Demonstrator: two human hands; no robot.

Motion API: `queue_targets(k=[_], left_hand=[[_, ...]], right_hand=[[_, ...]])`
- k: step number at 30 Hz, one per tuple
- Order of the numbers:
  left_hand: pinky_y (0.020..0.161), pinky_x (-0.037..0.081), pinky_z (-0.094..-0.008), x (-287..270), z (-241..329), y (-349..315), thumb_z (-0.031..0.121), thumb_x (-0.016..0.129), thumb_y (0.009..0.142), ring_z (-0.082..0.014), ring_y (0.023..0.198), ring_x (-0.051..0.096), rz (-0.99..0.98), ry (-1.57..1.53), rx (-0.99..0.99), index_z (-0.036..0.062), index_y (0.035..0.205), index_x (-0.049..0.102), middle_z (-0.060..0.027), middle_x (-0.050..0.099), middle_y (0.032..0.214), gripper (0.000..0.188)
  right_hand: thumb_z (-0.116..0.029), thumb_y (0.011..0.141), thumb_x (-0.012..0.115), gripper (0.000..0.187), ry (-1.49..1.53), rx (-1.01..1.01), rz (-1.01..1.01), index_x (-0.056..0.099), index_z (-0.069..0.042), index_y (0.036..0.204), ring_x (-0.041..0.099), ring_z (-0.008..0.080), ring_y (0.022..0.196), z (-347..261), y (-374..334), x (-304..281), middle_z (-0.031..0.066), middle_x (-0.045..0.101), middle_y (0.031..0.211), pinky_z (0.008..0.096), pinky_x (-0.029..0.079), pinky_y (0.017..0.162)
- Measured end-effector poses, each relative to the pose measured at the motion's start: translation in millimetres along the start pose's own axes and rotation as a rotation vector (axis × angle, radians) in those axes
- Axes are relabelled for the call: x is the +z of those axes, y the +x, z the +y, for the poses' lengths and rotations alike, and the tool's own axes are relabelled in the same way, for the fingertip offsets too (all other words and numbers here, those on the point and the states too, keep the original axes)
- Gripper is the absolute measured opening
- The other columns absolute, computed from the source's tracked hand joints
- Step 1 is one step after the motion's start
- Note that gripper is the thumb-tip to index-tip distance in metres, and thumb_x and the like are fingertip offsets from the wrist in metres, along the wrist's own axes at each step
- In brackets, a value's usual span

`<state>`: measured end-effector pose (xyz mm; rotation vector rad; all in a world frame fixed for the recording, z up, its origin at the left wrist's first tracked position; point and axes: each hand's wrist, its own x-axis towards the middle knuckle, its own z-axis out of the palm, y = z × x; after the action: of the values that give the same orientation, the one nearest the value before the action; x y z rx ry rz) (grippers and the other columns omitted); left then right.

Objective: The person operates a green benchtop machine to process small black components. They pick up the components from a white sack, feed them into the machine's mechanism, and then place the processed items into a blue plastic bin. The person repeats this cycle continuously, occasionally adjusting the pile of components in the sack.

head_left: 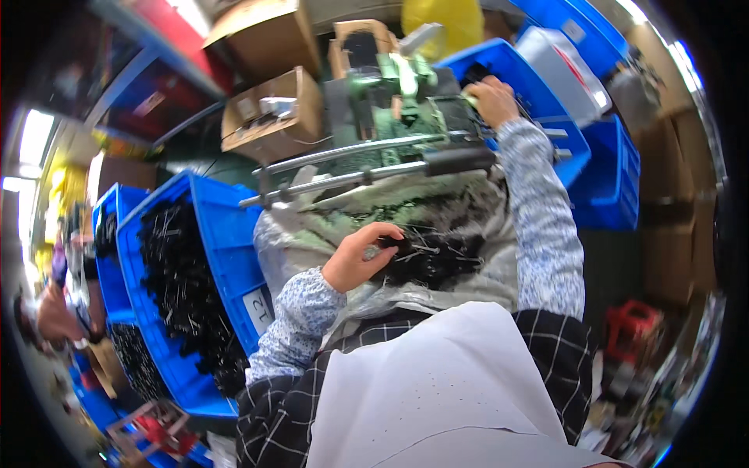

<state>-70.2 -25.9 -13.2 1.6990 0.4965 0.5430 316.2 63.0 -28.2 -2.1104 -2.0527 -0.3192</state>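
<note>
- Pinched between thumb and forefinger of the left hand [360, 259] is a black part [404, 245], held over the edge of the dark pile [441, 269] on the lap cloth [488, 214].
- Right hand [495, 102] reaches past the machine [382, 97] to the blue bin [538, 78]; whether its fingers hold anything, I cannot tell, as the fingertips are small and partly hidden.
- Step in hand looks like picking out single parts.
- The next move seems to call for lifting the pinched part free of its neighbours, clear of the bar [343, 182].
</note>
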Motion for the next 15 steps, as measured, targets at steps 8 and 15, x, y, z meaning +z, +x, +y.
queue_targets(k=[8, 15], left_hand=[[0.083, 0.045, -0.0266, 20, -3, 19, -0.003, 0.058, 0.081, -0.0151, 0.095, 0.057, 0.099, -0.021, 0.005, 0.0007, 0.101, 0.051, -0.0105, 0.059, 0.108, 0.022], [0.083, 0.046, -0.0280, 33, -3, 31, -0.004, 0.059, 0.080, -0.0205, 0.097, 0.059, 0.271, 0.138, 0.137, 0.0013, 0.100, 0.049, -0.0138, 0.058, 0.112, 0.023]], right_hand=[[-0.026, 0.082, 0.059, 0.023, -0.389, 0.164, 0.416, 0.063, -0.017, 0.102, 0.059, 0.0256, 0.083, 43, -33, -62, 0.0052, 0.065, 0.087, 0.0409, 0.048, 0.065], [-0.016, 0.082, 0.060, 0.033, 0.631, -0.024, -0.716, 0.055, -0.008, 0.114, 0.059, 0.0330, 0.092, -137, -112, -108, 0.0143, 0.061, 0.101, 0.0385, 0.048, 0.079]])
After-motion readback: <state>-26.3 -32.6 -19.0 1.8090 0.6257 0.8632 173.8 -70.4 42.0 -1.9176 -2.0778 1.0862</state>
